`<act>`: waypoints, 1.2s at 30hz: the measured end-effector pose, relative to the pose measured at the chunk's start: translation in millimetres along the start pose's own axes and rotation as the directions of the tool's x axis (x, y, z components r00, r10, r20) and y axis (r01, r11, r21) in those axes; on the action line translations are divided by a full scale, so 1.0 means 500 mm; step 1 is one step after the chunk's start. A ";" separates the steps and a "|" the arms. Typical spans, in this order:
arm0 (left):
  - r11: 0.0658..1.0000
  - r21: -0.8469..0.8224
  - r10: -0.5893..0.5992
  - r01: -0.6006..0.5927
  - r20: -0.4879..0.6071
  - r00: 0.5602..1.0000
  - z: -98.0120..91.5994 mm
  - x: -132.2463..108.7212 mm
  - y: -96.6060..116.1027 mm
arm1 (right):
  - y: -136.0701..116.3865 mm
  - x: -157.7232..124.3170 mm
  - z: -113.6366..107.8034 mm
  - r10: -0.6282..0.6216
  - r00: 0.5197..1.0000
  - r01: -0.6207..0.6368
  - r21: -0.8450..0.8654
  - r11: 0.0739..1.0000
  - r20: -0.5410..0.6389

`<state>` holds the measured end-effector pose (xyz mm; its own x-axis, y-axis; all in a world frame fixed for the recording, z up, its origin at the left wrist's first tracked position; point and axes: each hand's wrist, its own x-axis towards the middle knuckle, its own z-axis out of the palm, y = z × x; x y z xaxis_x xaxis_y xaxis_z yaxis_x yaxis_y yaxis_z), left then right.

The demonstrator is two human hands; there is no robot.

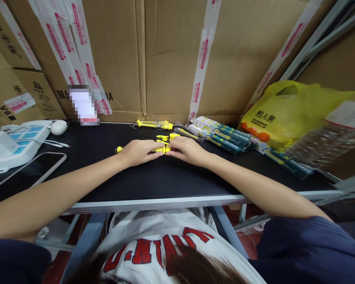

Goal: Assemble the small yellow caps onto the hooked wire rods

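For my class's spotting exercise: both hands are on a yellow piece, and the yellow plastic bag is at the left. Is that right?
Not quite: the head view shows the yellow plastic bag at the right. The left hand and right hand are indeed on a yellow piece.

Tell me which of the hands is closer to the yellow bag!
Right. The right hand is some way left of the yellow bag; the left hand is farther left, on the right hand's other side.
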<state>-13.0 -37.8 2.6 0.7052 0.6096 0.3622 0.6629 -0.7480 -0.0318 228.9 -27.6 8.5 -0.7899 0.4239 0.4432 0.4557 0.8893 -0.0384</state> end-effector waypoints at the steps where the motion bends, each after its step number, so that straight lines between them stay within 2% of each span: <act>1: 1.000 0.002 0.000 0.000 0.004 1.000 0.000 0.000 0.000 | -0.001 0.000 -0.001 -0.015 1.000 0.015 -0.021 1.000 -0.004; 7: 1.000 -0.009 0.011 -0.011 -0.001 1.000 0.004 0.001 -0.003 | -0.009 0.001 -0.005 -0.119 0.993 0.114 -0.184 0.976 -0.013; 15: 1.000 -0.019 0.002 -0.002 -0.009 1.000 0.001 0.000 -0.001 | -0.004 -0.002 -0.003 0.015 1.000 -0.012 -0.199 0.980 0.017; 19: 1.000 -0.001 0.010 -0.010 -0.011 1.000 0.003 -0.001 -0.002 | 0.002 0.000 0.001 -0.015 0.999 0.022 -0.139 0.990 0.049; 23: 1.000 0.011 0.013 -0.013 -0.006 1.000 0.006 -0.001 -0.006 | -0.002 0.001 0.000 0.004 1.000 -0.001 -0.094 0.996 0.026; 28: 1.000 0.017 0.022 -0.022 0.006 1.000 0.007 0.001 -0.005 | -0.013 0.000 -0.007 -0.027 1.000 0.028 -0.141 0.990 0.010; 36: 1.000 -0.016 0.002 -0.002 -0.023 1.000 0.005 0.001 -0.005 | -0.008 0.000 -0.003 0.061 0.997 -0.053 -0.181 0.982 0.038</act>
<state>-13.8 -35.0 0.3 0.7004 0.6022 0.3830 0.6573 -0.7535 -0.0173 227.6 -31.6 9.9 -0.7756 0.4840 0.4053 0.5641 0.8195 0.1010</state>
